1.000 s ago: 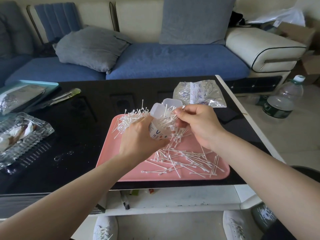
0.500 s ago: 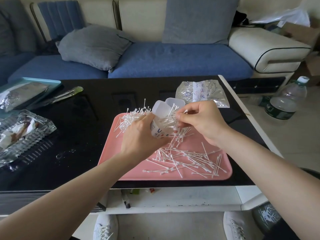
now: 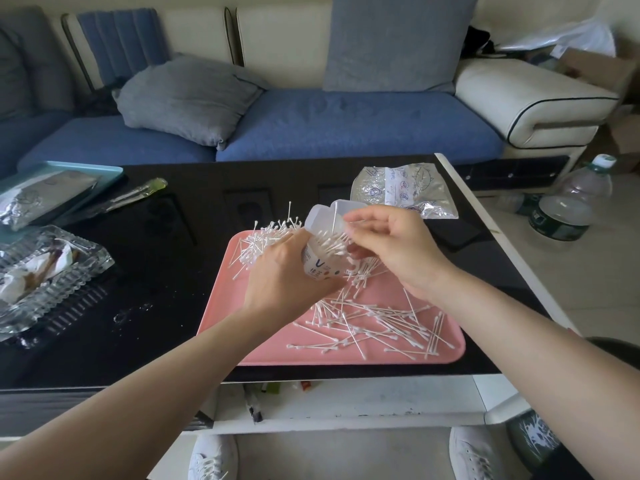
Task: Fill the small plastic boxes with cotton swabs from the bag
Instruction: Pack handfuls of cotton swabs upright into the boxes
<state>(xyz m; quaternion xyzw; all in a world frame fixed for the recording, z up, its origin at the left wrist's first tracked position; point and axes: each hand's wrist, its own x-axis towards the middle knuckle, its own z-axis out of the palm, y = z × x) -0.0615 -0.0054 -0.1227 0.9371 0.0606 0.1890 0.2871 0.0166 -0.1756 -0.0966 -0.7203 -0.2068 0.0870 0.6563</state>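
Note:
My left hand (image 3: pixel 282 280) grips a small translucent plastic box (image 3: pixel 322 263) with its lid flipped open, tilted over a pink tray (image 3: pixel 221 327). The box holds a bundle of cotton swabs. My right hand (image 3: pixel 394 252) is at the box's mouth, its fingertips on the swab ends there. Loose cotton swabs (image 3: pixel 377 323) lie scattered across the tray, and another heap (image 3: pixel 261 237) sits at its far left corner. The flattened clear swab bag (image 3: pixel 403 190) lies on the black table beyond the tray.
A glass dish (image 3: pixel 45 278) with wrappers and a teal tray (image 3: pixel 52 188) sit at the table's left. A pen-like stick (image 3: pixel 128 195) lies near them. A water bottle (image 3: pixel 568 206) stands on the floor to the right. The sofa lies behind the table.
My right hand has moved down onto the box's mouth and pushed the swabs further in. The left hand keeps holding the box in about the same place.

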